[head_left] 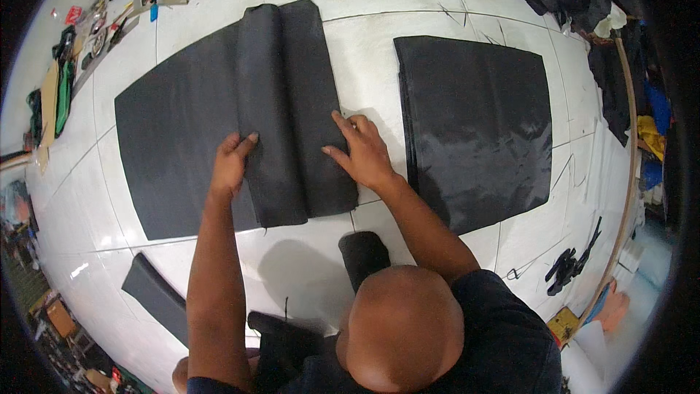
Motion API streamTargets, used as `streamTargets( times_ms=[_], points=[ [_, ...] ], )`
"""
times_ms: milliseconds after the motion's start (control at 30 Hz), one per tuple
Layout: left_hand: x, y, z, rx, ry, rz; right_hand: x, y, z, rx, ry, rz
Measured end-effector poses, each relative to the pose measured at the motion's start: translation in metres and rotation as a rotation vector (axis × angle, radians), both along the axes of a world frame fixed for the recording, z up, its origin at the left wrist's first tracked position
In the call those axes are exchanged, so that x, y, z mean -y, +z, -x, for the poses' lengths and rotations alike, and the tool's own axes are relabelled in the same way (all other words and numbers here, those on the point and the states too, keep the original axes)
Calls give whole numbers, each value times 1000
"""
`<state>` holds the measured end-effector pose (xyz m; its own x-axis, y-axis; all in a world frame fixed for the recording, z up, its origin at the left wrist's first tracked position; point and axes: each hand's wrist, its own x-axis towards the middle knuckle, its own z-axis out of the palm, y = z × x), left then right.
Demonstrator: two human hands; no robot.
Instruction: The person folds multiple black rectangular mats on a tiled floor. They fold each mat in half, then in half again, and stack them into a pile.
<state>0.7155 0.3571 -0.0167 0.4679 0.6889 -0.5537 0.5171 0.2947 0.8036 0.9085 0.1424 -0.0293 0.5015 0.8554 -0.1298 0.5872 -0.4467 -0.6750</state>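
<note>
A large black fabric sheet (179,124) lies flat on the white tiled floor, with a raised folded band (261,80) running from far to near across it. My left hand (232,164) pinches the left edge of this band between thumb and fingers. On the sheet's right edge rests my right hand (364,153), its thumb and fingers spread apart, the thumb over the cloth. To the right of that hand, apart from the sheet, lies a stack of black fabric (477,131) with a slight sheen. Its layered left edge shows.
Black strips (157,295) and a dark rounded piece (364,257) lie nearby. Tools and scraps (102,33) line the far left. Dark cloth (583,0) is heaped at the far right. A black tangle of straps (569,270) and loose threads lie on the right-hand floor.
</note>
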Motion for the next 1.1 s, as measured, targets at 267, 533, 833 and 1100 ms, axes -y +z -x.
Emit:
streamTargets(
  times_ms=[267,533,833,1100],
  points=[
    [-7,-1,1,24,-26,199,7,3,-2,-13,48,-71],
    [-11,-17,4,-56,-99,42,4,13,11,75,40,98],
    [-7,-14,2,-56,-153,-62,13,5,49,267,-75,29],
    [-11,-20,3,-57,-171,-63,8,2,64,252,-183,71]
  ],
)
